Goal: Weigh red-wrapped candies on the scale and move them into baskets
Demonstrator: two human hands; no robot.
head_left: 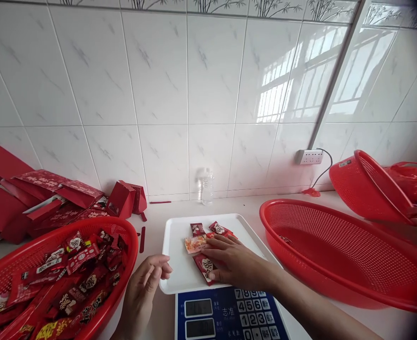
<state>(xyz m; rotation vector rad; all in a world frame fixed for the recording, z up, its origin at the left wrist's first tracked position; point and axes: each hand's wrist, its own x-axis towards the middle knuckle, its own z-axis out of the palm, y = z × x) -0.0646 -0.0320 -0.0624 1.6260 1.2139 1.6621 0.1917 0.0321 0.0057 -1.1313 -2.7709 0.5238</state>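
Right hand (235,262) flat on candy packets (195,243) — white tray (178,234) atop scale (230,315); left hand (145,289) empty.

The right hand (230,262) lies palm down just below centre frame, fingers stretched and slightly spread toward 10 o'clock, its bare forearm running back to the frame's edge at 5 o'clock. The left hand (148,278) rises from 6 o'clock on a bare wrist, thumb side up, fingers loosely curled toward 2 o'clock and gripping nothing. The left hand sits near the right, at its 8 o'clock, without touching it.
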